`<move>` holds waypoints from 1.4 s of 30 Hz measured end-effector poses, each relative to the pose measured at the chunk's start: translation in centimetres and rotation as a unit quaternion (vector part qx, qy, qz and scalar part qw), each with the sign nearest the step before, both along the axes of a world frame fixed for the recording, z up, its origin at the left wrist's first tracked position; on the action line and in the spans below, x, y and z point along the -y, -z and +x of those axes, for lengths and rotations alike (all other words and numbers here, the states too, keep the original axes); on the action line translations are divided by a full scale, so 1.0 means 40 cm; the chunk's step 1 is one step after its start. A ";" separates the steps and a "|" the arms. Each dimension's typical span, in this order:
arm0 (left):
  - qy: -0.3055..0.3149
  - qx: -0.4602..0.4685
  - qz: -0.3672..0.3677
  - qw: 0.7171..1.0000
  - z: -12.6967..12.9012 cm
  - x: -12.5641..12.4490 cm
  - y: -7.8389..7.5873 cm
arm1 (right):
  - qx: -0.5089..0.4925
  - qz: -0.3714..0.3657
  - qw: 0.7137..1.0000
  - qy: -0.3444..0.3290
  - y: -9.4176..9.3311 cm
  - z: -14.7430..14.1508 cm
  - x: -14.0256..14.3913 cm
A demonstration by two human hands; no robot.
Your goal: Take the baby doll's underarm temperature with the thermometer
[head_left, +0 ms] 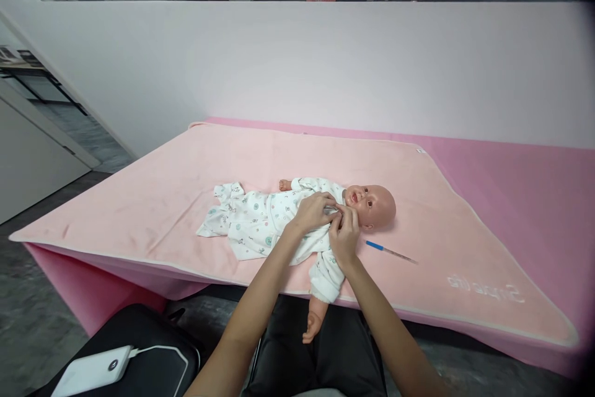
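A baby doll [370,206] lies on its back across a peach blanket [158,180], head to the right. It wears a white printed baby outfit [260,217]; one doll arm sticks out past the blanket's front edge, and the trouser legs lie flat at the left. At the neckline, just below the doll's chin, my left hand [317,210] and my right hand [344,233] meet. The fingers of both are closed in a pinch on the outfit's collar edge. Fingertips partly hide the cloth, so any fastener there cannot be made out.
Right of my right hand lies a slim stick with a blue end [374,245]. A pink cover [520,199] lies beneath the blanket, against a white wall [325,69]. At the lower left, a white power bank [95,371] with a cable rests on a black seat [153,335].
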State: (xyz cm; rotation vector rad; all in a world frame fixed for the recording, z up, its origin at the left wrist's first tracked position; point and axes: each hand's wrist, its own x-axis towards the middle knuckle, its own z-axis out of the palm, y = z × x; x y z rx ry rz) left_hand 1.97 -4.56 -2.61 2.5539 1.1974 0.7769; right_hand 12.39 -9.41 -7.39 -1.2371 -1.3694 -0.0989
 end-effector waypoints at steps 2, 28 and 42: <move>-0.013 -0.018 0.018 1.000 0.006 0.008 0.000 | -0.008 -0.003 1.000 -0.001 -0.001 0.000 0.001; -0.024 0.137 0.023 0.990 -0.012 0.033 0.024 | 0.005 0.013 1.000 -0.024 -0.005 0.006 -0.003; -0.015 0.147 0.019 0.989 -0.015 0.038 0.015 | -0.042 -0.042 0.998 0.002 0.007 0.006 -0.002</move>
